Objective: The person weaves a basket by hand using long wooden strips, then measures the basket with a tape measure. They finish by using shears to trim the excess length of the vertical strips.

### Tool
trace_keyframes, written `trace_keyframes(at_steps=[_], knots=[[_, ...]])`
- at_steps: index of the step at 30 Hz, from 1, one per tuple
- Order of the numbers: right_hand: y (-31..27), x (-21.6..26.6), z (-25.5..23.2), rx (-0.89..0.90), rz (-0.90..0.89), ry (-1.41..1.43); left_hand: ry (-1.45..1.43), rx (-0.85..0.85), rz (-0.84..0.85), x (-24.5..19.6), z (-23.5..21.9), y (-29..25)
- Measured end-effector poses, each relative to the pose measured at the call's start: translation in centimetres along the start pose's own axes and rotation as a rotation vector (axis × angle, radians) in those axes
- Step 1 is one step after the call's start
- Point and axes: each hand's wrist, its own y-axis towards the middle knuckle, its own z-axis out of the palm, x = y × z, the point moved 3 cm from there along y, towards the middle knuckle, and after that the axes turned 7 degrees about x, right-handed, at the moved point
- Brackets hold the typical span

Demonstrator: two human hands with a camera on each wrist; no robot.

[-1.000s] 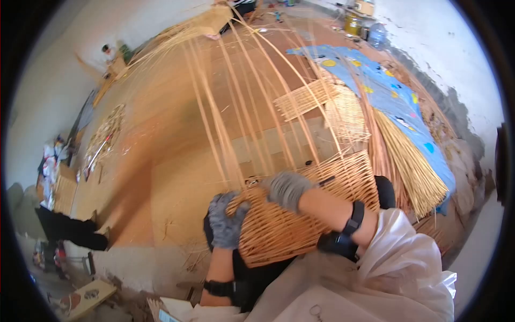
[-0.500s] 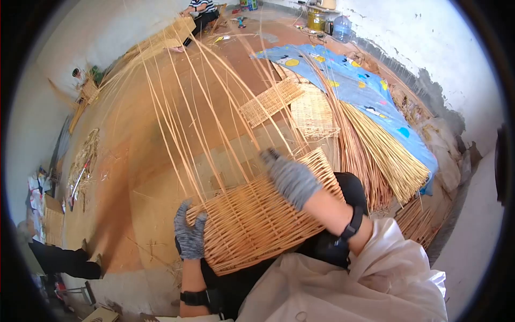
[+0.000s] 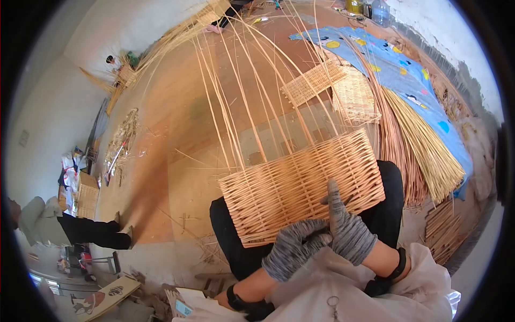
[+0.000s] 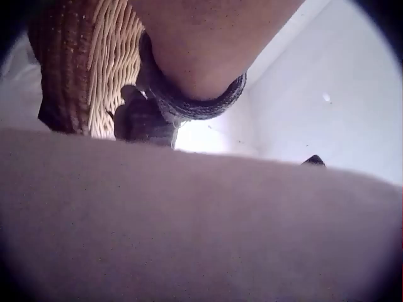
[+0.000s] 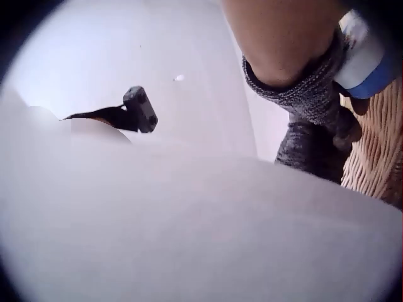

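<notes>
A wicker panel (image 3: 300,185) leans across the person's dark-trousered lap, long uncut canes (image 3: 252,102) fanning away from its far edge. My left hand (image 3: 294,252), in a grey knit glove, is by the panel's near edge, its curled fingers against the right hand; what they grip there, I cannot tell. My right hand (image 3: 350,231), gloved alike, has one finger extended up over the weave. Beside that finger pokes the tip of a dark thin tool (image 3: 348,200), mostly hidden by the hand. Both wrist views are largely blocked by pale cloth, with a glove cuff (image 4: 195,104) and weave (image 5: 378,145) behind.
Right of the lap lie bundles of canes (image 3: 424,145) on a blue patterned sheet (image 3: 429,110). Finished woven pieces (image 3: 357,99) lie beyond the panel. Another person's dark-clothed legs (image 3: 96,231) are at the left. Cane scraps (image 3: 120,145) litter the floor.
Earlier the left hand held the panel's left edge while the right worked along its far edge. Both hands have come together at the near edge, and the panel lies uncovered.
</notes>
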Motion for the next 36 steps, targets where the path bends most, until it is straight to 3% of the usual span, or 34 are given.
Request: trace_keyframes(at_steps=[2,3,4,7,8,9,12,13,15,19,23,26,27,29,31,32,33,35,36], knots=[[-0.9,1.1,0.1,-0.071,0.062,0.133,-0.191,0.258,-0.263,-0.2,-1.2,-0.2],[-1.3,1.6,0.2,-0.110,0.090,0.201,-0.247,0.080,-0.098,1.2,-2.6,0.2],[-1.8,1.3,0.4,-0.112,0.238,0.407,-0.304,-0.095,0.066,3.9,-4.2,0.6],[-2.8,-2.4,5.0,-0.041,0.558,0.958,0.777,-0.551,0.155,2.6,-12.9,6.8],[-2.7,-2.9,7.0,0.089,0.698,1.075,0.972,-0.539,0.067,3.9,-13.4,8.3],[-2.5,-3.3,8.6,0.125,0.671,1.176,1.164,-0.519,-0.026,5.5,-13.7,9.4],[-2.7,-3.1,12.8,0.224,0.556,1.508,1.186,-0.384,-0.060,6.2,-12.9,9.4],[-3.0,-2.9,13.8,0.254,0.566,1.570,1.057,-0.320,-0.107,6.5,-12.5,8.9],[-3.0,-2.2,13.3,0.205,0.478,1.380,0.792,-0.233,-0.191,6.8,-12.3,8.5],[-2.4,-2.6,13.1,0.128,0.460,1.456,1.094,-0.251,-0.216,7.5,-11.4,8.6],[-2.4,-2.2,13.0,0.098,0.509,1.414,1.102,-0.278,-0.242,8.1,-11.2,8.6],[-3.1,-2.4,13.3,0.083,0.506,1.347,1.057,-0.201,-0.283,9.1,-11.6,8.6],[-2.9,-2.7,13.1,0.075,0.484,1.320,1.189,-0.317,-0.234,8.7,-11.5,8.5],[-2.7,-3.2,10.1,0.040,0.426,0.663,1.442,-0.551,-0.129,7.7,-10.7,7.9],[-3.2,-3.3,6.6,-0.044,0.667,0.939,1.356,-0.599,0.099,4.6,-10.1,8.4],[-3.7,-4.0,4.7,-0.109,0.607,0.978,1.304,-0.616,0.203,3.3,-9.6,8.6],[-4.4,-4.6,2.8,-0.171,0.550,1.014,1.193,-0.523,0.228,2.9,-8.9,9.5],[-5.5,-5.0,0.1,-0.236,0.585,1.021,0.969,-0.330,0.268,2.2,-6.8,12.0],[-5.8,-5.0,-0.8,-0.231,0.612,1.032,1.019,-0.340,0.264,2.3,-5.7,13.2]])
